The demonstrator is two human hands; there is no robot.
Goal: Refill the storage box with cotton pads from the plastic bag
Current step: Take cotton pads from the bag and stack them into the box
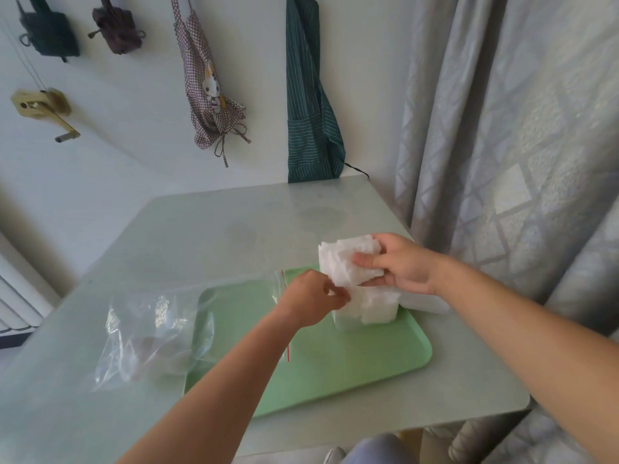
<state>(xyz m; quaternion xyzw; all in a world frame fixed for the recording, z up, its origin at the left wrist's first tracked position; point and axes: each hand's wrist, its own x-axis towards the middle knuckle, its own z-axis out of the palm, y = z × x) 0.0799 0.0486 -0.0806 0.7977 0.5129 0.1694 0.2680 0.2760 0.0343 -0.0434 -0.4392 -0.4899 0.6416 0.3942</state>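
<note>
Most of the refill appears complete: the storage box (366, 313) on the green tray (351, 360) is heaped with cotton pads, a final stack (345, 261) is gripped above it by the right hand (402, 264), a pad edge is pinched by the left hand (315, 298), and the plastic bag (150, 336) is seen nearly emptied.

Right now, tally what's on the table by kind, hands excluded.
Plastic bag: 1
Green tray: 1
Storage box: 1
Cotton pad stacks: 2, one held in the right hand, one in the box
Total: 5
</note>
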